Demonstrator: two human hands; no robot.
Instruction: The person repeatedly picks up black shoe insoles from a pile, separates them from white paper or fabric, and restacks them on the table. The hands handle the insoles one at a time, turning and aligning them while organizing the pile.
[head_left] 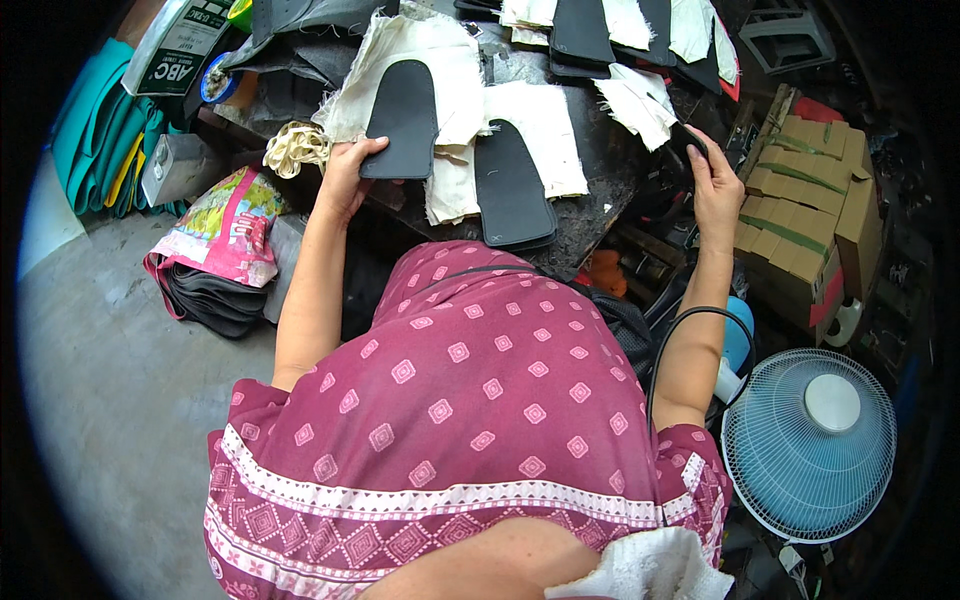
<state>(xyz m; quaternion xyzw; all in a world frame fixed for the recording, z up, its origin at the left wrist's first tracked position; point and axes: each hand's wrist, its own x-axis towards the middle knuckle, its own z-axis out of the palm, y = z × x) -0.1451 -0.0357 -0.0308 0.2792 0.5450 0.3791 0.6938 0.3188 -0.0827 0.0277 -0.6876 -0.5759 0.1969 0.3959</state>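
Dark work surface (600, 170), worn, loaded with cut pieces within arm's reach. Cream fabric squares (530, 130) spread flat as backing under black rounded sole-shaped pieces. Second black sole-shaped piece (512, 190) lies flat near front edge, apart from left hand. Left hand (345, 180), grip closed on lower end of black sole-shaped piece (402, 118), thumb on top, piece tilted up off cloth. Right hand (715, 185) at surface's right edge, fingers curled around small dark object (688, 140); kind unclear.

Dark workbench (600, 175) bears cream cloth pieces (540, 120) and black insoles (512, 190).
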